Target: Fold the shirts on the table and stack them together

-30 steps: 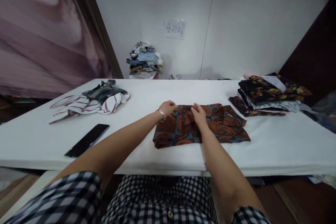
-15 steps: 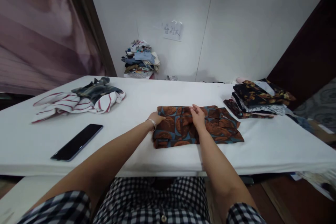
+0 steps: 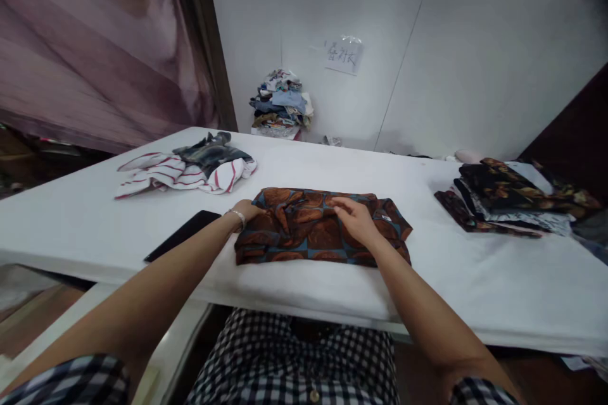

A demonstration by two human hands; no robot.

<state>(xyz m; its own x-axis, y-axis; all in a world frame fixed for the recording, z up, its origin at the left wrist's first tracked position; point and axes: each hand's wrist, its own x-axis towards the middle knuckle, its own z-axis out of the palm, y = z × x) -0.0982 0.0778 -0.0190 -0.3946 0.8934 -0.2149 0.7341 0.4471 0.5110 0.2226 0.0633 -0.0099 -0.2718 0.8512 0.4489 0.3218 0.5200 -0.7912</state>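
A brown shirt (image 3: 318,237) with a blue-and-rust circle pattern lies folded into a wide, wrinkled rectangle in front of me. At its upper left end, my left hand (image 3: 247,210), with a bracelet at the wrist, is closed on the cloth's edge; the fingertips are partly hidden. My right hand (image 3: 355,220) rests over the right half, its fingers stretched out and touching or just above the fabric. Near the right end of the shirt a small white label (image 3: 386,218) shows.
Left of the shirt lie a black phone (image 3: 183,235), partly behind my forearm, and a crumpled red-striped white garment (image 3: 175,174) under a dark one (image 3: 211,153). A folded clothes stack (image 3: 503,193) is at right. Beyond the white table (image 3: 304,291) rises a clothes pile (image 3: 282,104).
My view has turned left, so the surroundings appear farther right. The shirt's upper layer has been rearranged, and the white label now shows. Both hands remain at the shirt.
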